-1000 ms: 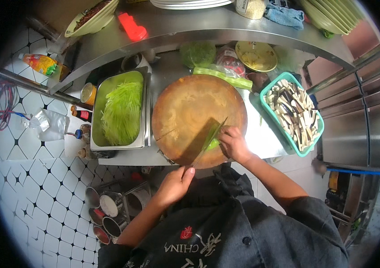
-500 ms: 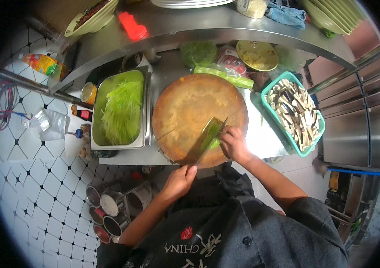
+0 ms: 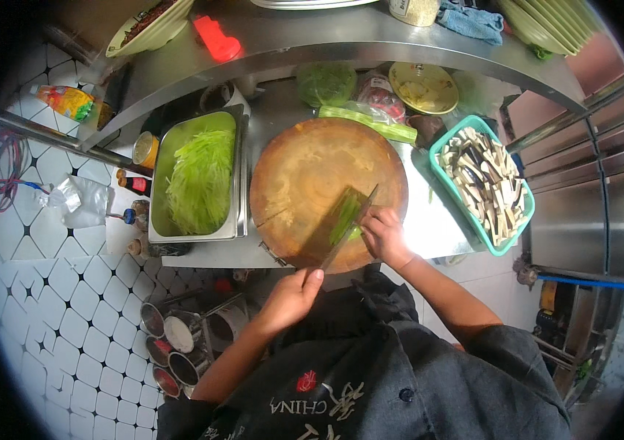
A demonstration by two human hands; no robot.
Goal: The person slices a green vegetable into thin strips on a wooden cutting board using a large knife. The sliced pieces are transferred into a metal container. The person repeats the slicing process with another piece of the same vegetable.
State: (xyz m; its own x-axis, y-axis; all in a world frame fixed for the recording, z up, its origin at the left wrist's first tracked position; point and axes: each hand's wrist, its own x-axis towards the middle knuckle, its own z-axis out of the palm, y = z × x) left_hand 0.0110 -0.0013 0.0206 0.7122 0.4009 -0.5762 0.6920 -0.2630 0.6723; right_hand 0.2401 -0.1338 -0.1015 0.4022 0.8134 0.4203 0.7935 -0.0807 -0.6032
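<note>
Looks like the broad metal knife has shifted slightly since the last frame, so the slicing seems mid-stroke. Left hand is still clamped on its handle, right hand has its fingers bunched against the light-green vegetable piece, which sits on the round brown wooden chopping board, near-right part.

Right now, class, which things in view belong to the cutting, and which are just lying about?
Belong:
knife, held by the left fingers
green vegetable beside the right fingers
round chopping board
probably green shreds

Seemingly lying about:
red plastic item
blue cloth
stacked dishes
</note>
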